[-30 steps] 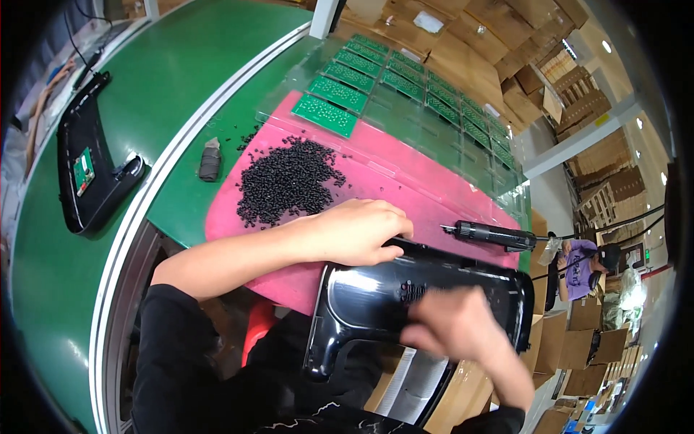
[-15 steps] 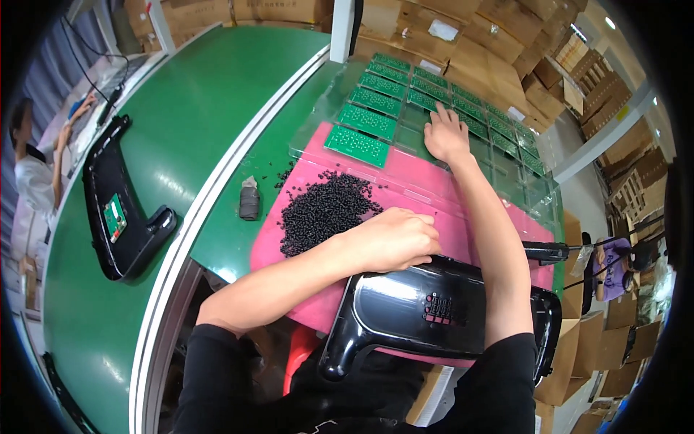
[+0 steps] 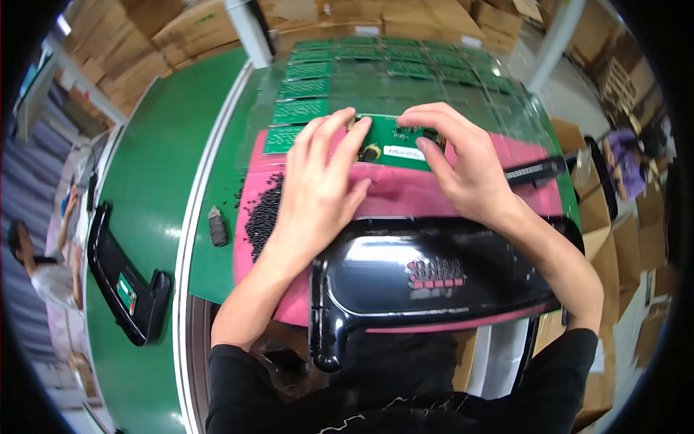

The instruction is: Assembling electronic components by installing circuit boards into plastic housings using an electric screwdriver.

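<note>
- Cardboard boxes [image 3: 195,32] stand behind the green bench [image 3: 155,173], where a pink mat [image 3: 412,197] lies in front of the person.
- Right hand [image 3: 466,163]: thumb and forefinger pinch the right end of a green circuit board [image 3: 387,134] bearing a white label.
- Left hand [image 3: 316,173]: bent fingers meet the board's left end, thumb apart from it; I cannot tell whether they grip.
- That board sits between both hands, about equally near each, its long axis running roughly left to right.
- Toward the body from it lies the glossy black shell [image 3: 376,282], its length also left to right; pink shows through its slots.
- Just beyond the hands, a clear tray [image 3: 249,155] carries rows of green boards [image 3: 300,112].
- Beside the left forearm is a heap of small black pieces [image 3: 264,217]; past it, a dark wrapped bundle [image 3: 218,228].
- Near the right wrist lies a black tool [image 3: 536,172].
- Farther left, a second black shell [image 3: 148,318] holds a small board [image 3: 126,293].
</note>
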The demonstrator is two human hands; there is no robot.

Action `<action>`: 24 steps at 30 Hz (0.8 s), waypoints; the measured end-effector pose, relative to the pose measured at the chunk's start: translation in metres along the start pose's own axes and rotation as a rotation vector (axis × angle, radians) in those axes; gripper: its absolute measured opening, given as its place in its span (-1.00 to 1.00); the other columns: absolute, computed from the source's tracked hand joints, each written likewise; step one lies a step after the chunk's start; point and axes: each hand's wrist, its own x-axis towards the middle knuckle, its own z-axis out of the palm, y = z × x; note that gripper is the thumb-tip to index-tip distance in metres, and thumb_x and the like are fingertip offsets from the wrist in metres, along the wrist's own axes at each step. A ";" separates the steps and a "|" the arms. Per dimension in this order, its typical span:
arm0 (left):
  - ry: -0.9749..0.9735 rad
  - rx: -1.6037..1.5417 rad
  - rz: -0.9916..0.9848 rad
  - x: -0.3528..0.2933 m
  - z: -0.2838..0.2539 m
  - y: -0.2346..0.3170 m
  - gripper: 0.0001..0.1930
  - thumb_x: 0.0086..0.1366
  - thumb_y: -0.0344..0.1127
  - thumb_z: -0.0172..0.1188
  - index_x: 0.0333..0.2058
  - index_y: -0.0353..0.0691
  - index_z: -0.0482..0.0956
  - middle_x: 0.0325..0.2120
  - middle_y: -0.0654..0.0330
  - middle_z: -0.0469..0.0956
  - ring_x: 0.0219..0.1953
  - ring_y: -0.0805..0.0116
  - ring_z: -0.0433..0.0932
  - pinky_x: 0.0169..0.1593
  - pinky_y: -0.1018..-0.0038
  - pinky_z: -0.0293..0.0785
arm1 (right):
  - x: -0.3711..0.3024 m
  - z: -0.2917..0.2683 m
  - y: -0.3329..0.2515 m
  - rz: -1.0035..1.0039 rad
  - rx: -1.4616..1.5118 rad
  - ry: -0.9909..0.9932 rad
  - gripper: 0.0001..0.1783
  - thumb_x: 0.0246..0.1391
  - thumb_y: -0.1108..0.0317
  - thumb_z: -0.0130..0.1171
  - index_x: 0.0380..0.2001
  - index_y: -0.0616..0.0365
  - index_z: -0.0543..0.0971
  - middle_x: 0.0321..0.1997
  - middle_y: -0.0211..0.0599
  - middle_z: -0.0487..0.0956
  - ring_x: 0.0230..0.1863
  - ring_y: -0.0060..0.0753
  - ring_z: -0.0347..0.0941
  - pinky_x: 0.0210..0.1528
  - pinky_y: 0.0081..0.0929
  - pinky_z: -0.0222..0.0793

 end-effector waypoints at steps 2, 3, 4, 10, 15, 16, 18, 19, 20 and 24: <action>0.042 -0.040 0.158 -0.005 -0.002 -0.001 -0.38 -0.19 -0.47 0.41 -0.03 -0.24 0.50 -0.05 0.09 0.44 0.07 0.04 0.39 0.12 0.19 0.33 | -0.024 -0.017 -0.024 0.052 0.004 -0.010 -0.70 0.01 0.66 0.08 -0.13 0.27 0.50 -0.14 -0.06 0.55 -0.10 -0.01 0.52 -0.08 -0.33 0.44; 0.061 -0.051 0.176 -0.001 -0.006 0.010 -0.44 -0.20 -0.44 0.43 -0.10 -0.25 0.54 -0.13 0.12 0.50 0.00 0.05 0.45 0.07 0.21 0.37 | -0.035 -0.026 -0.028 0.086 0.001 0.004 -0.70 0.01 0.66 0.08 -0.13 0.27 0.50 -0.14 -0.06 0.55 -0.10 -0.01 0.52 -0.08 -0.33 0.44; 0.009 -0.082 0.244 0.000 -0.009 0.017 -0.39 -0.22 -0.39 0.46 -0.07 -0.26 0.53 -0.10 0.11 0.49 0.00 0.06 0.45 0.05 0.22 0.39 | -0.046 -0.033 -0.030 0.121 0.027 -0.019 -0.70 0.03 0.65 0.08 -0.12 0.28 0.49 -0.16 -0.06 0.56 -0.11 -0.04 0.54 -0.09 -0.36 0.45; -0.243 -0.194 0.386 -0.004 -0.006 0.037 -0.31 -0.37 -0.27 0.43 -0.09 -0.26 0.58 -0.22 0.17 0.55 -0.09 0.15 0.49 -0.06 0.24 0.40 | -0.094 -0.042 -0.041 0.337 0.292 0.159 -0.78 0.10 0.62 0.08 -0.15 0.31 0.51 -0.22 -0.08 0.61 -0.18 -0.20 0.60 -0.16 -0.46 0.47; -0.385 -0.500 0.277 -0.009 -0.004 0.037 -0.29 -0.41 -0.35 0.45 -0.08 -0.19 0.60 -0.22 0.24 0.57 -0.10 0.17 0.49 -0.06 0.27 0.39 | -0.116 -0.053 -0.045 0.227 0.013 0.012 -0.82 0.00 0.60 0.23 -0.27 0.31 0.54 -0.34 -0.11 0.61 -0.37 -0.18 0.59 -0.32 -0.48 0.48; -0.389 -0.509 0.263 -0.009 -0.004 0.034 -0.29 -0.41 -0.35 0.45 -0.08 -0.19 0.60 -0.22 0.24 0.57 -0.10 0.17 0.49 -0.06 0.27 0.39 | -0.119 -0.057 -0.048 0.240 0.014 -0.013 -0.80 -0.03 0.59 0.27 -0.28 0.30 0.55 -0.34 -0.10 0.61 -0.40 -0.19 0.58 -0.34 -0.50 0.48; -0.554 -0.594 0.234 -0.009 -0.004 0.034 -0.34 -0.25 -0.15 0.50 -0.09 -0.32 0.60 -0.22 0.11 0.57 -0.05 0.11 0.49 -0.02 0.24 0.42 | -0.131 -0.068 -0.051 0.269 -0.011 -0.075 -0.72 -0.11 0.51 0.38 -0.27 0.26 0.55 -0.38 -0.17 0.60 -0.44 -0.25 0.54 -0.36 -0.52 0.46; -0.593 -0.620 0.210 -0.009 -0.006 0.035 -0.30 -0.29 -0.17 0.53 -0.08 -0.32 0.59 -0.20 0.10 0.56 -0.04 0.10 0.49 0.00 0.24 0.41 | -0.134 -0.072 -0.054 0.345 0.041 -0.114 -0.62 -0.18 0.45 0.44 -0.24 0.25 0.54 -0.36 -0.19 0.59 -0.41 -0.27 0.54 -0.32 -0.51 0.46; -0.593 -0.628 0.203 -0.010 -0.006 0.034 -0.30 -0.29 -0.17 0.53 -0.08 -0.32 0.59 -0.20 0.10 0.56 -0.04 0.10 0.49 0.00 0.24 0.41 | -0.137 -0.074 -0.056 0.424 0.091 -0.149 -0.53 -0.25 0.39 0.50 -0.21 0.24 0.54 -0.35 -0.21 0.58 -0.38 -0.28 0.53 -0.28 -0.50 0.46; -0.713 -0.774 0.093 -0.013 -0.007 0.029 -0.23 -0.30 -0.15 0.56 -0.03 -0.35 0.55 -0.18 0.05 0.54 -0.10 0.07 0.52 0.00 0.27 0.42 | -0.142 -0.066 -0.056 0.471 0.084 -0.230 -0.25 -0.46 0.27 0.61 -0.10 0.19 0.49 -0.15 -0.22 0.55 -0.16 -0.24 0.50 -0.10 -0.44 0.43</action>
